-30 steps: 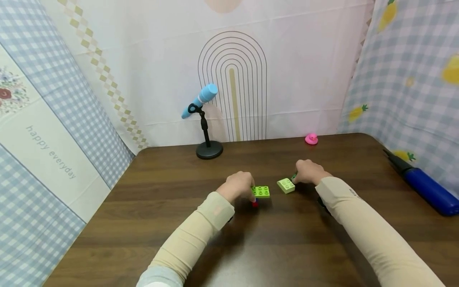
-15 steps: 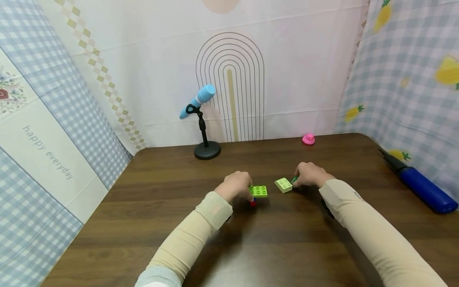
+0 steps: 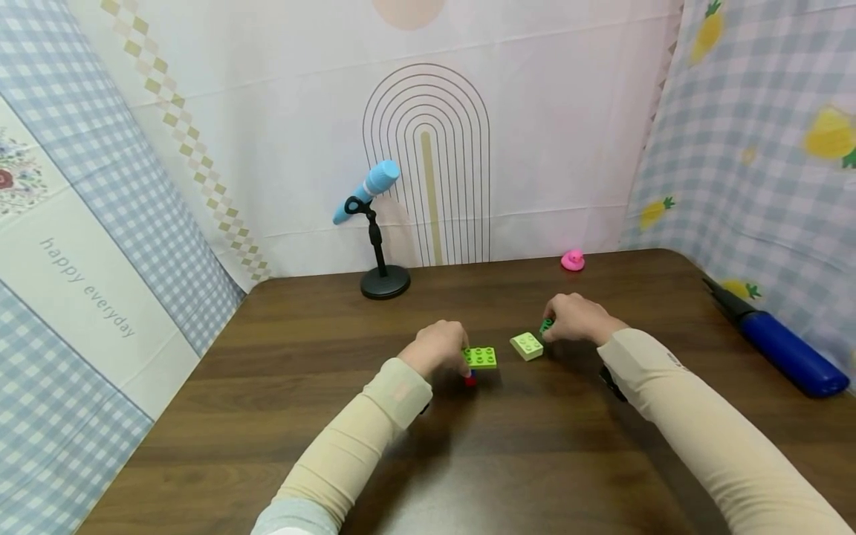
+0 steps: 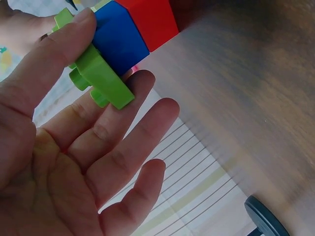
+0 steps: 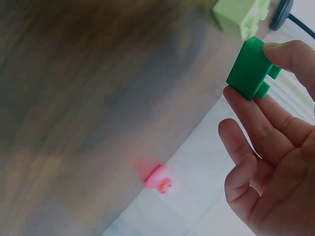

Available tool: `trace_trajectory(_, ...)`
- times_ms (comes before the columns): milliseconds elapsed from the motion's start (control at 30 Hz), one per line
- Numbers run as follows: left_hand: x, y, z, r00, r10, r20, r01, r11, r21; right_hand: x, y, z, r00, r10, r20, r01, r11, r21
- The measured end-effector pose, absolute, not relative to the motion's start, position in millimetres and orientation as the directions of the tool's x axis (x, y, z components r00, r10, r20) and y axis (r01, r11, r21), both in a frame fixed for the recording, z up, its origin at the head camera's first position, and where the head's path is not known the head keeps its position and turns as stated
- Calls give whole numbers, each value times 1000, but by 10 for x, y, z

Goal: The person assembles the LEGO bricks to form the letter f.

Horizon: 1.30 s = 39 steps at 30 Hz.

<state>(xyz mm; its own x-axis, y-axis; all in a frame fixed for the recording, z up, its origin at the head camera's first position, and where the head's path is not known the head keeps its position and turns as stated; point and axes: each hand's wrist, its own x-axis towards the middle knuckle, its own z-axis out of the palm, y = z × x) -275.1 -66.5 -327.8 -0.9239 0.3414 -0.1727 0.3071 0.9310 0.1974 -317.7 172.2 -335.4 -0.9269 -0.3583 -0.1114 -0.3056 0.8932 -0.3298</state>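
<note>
My left hand (image 3: pixel 438 347) pinches a stack of bricks near the table's middle. In the left wrist view the stack shows a lime green plate (image 4: pixel 105 78) with studs, a blue brick (image 4: pixel 120 38) against it and a red brick (image 4: pixel 151 22) beyond, at the table surface. My right hand (image 3: pixel 576 319) holds a dark green brick (image 5: pixel 248 71) between thumb and fingers, as the right wrist view shows. Between the hands a pale green brick (image 3: pixel 527 346) lies studs up, close beside the dark green one. My left fingers partly cover the lime plate.
A blue toy microphone (image 3: pixel 381 177) rests on a black stand (image 3: pixel 385 283) at the back of the wooden table (image 3: pixel 301 416). The pink duck (image 3: pixel 572 260) sits at the back edge. A blue pump (image 3: pixel 792 351) lies at the far right. Cloth hangs behind.
The dark green brick, held in my right hand, has shifted slightly and shows more clearly beside the pale green brick. The whole head view has drifted a little; my left hand keeps its grip.
</note>
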Motion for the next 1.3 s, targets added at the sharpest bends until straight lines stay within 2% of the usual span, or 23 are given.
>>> trace_trajectory(267,-2751,-672,-3277,-926,337,-173,302,932,200,-3133,1550,-3289,-902,-427,-70,-386,867,-316)
trace_trajectory(700,-2773,-665,-3277,-923,340,-179,307,933,187,-2920,1181,-3178,-856,-518,-14,-478,801,-361)
trace_trajectory(1300,-2795,-660,-3293,-918,338,-209,297,933,204,-2779,860,-3195,-789,-612,44,-589,736,-333)
